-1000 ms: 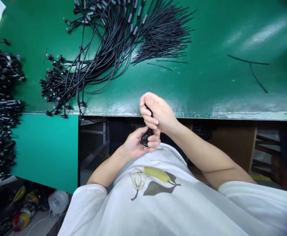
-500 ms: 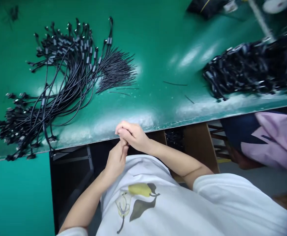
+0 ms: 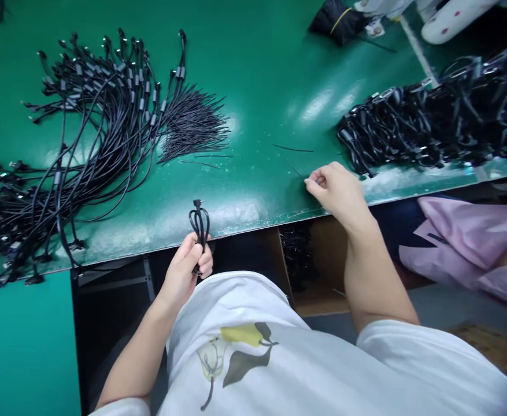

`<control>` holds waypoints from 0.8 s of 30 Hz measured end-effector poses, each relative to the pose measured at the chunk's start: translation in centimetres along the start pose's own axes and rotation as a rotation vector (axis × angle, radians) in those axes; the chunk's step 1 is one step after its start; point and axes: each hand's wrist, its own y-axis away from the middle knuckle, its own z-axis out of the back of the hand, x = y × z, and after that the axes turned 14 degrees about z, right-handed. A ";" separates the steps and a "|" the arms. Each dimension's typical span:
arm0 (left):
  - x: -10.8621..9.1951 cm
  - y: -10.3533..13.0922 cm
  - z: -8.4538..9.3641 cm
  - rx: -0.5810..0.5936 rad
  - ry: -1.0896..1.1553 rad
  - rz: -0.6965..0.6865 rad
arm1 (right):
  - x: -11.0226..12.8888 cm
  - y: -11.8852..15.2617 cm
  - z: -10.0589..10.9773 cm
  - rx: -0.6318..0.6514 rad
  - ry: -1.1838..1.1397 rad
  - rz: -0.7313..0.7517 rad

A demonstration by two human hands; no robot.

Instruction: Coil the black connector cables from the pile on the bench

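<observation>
A small coiled black cable (image 3: 199, 224) stands up out of my left hand (image 3: 188, 261), whose fingers are wrapped round its lower part at the table's front edge. My right hand (image 3: 333, 188) is over the green table (image 3: 262, 190) to the right, thumb and index finger pinched on one end of a thin black tie (image 3: 294, 167). Another thin black tie (image 3: 293, 148) lies just beyond it. On the left side of the table a bundle of pointed black ties (image 3: 195, 124) lies against a large pile of black cables (image 3: 110, 127).
Coiled black cables (image 3: 430, 121) are heaped at the right. Behind them lies a black bundle with a yellow band (image 3: 337, 23). An open cardboard box (image 3: 329, 260) stands under the table edge. Another person's pink garment (image 3: 465, 237) shows at the right.
My hands were together at the table edge and have parted. The right one has moved right to the tie on the table. The coiled cable in my left hand now shows.
</observation>
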 end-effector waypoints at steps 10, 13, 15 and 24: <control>0.5 0.1 1.4 -0.028 -0.209 -0.141 | 17.7 2.8 -7.2 0.319 -0.709 0.410; 0.9 0.4 2.3 -0.216 -0.352 -0.273 | 18.8 2.6 -8.0 0.151 -0.396 0.661; 1.2 0.4 2.6 -0.333 -0.456 -0.350 | 19.0 2.1 -7.9 0.099 -0.161 0.782; 1.2 0.3 3.9 -0.527 -0.869 -0.450 | 21.1 -1.3 -6.9 0.113 0.025 1.507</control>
